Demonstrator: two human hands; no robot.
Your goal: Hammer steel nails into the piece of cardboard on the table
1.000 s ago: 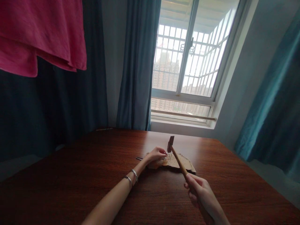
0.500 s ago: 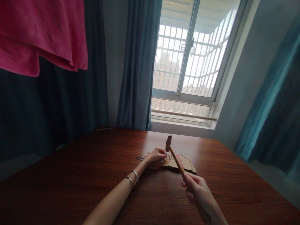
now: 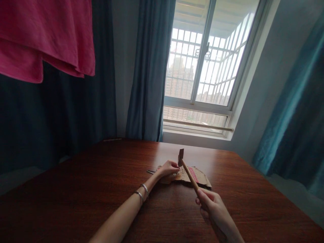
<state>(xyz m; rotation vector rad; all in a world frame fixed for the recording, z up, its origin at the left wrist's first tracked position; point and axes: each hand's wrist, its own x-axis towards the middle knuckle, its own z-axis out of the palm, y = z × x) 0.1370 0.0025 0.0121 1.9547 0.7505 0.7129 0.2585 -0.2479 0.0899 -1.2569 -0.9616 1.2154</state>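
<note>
My right hand (image 3: 214, 211) grips the wooden handle of a small hammer (image 3: 186, 171); its dark metal head is raised just above my left fingertips. My left hand (image 3: 168, 167), with two bracelets on the wrist, rests on a torn piece of brown cardboard (image 3: 199, 177) and pinches something small and thin on it, too small to name. The cardboard bears rows of small upright pins or nails and a pink strip. It lies on a dark wooden table (image 3: 76, 189).
A few thin metal nails (image 3: 151, 171) lie on the table left of the cardboard. Behind the table is a barred window (image 3: 199, 71) with blue curtains (image 3: 149, 67) on both sides. A pink cloth (image 3: 45, 33) hangs at the upper left.
The hammer head has come down and to the left, closer to my left fingertips. My right hand has shifted slightly left. My left hand stays on the cardboard.
</note>
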